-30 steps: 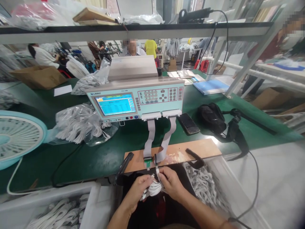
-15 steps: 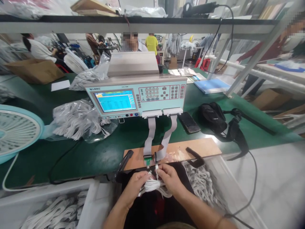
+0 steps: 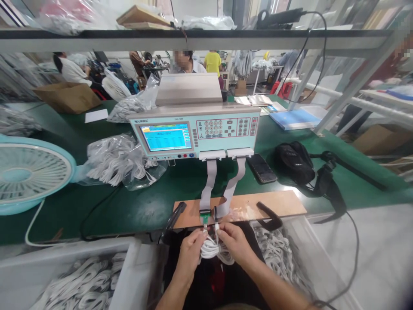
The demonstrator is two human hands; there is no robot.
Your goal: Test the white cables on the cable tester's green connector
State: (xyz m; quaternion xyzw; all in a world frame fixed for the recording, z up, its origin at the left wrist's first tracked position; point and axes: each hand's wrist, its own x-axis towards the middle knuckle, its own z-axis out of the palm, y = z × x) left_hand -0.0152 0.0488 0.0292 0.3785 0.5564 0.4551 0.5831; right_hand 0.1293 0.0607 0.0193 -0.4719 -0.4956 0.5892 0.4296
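A coiled white cable [image 3: 211, 250] hangs between my hands at the table's front edge. My left hand [image 3: 192, 248] pinches one end of it, close below the small green circuit board [image 3: 205, 218]; whether that plug is seated is too small to tell. With thumb and fingers closed, my right hand [image 3: 235, 240] grips the other end, whose white plug [image 3: 217, 225] meets the black connector [image 3: 216, 212] of the second lead. Two grey ribbon cables [image 3: 209, 183] run from these connectors up to the tester [image 3: 226, 129], whose screen [image 3: 166, 137] is lit.
A wooden board [image 3: 284, 204] lies along the front edge with a black clamp [image 3: 270, 215]. Around the tester are a phone [image 3: 263, 168], a black bag [image 3: 293, 161], bagged cables [image 3: 112, 161] and a fan [image 3: 29, 172]. Bins [image 3: 129, 262] of white cables flank my lap.
My left hand has moved up, bringing its cable end to the green board. My right hand stays at its connector. The screen now shows a line of large text, and the view has shifted slightly.
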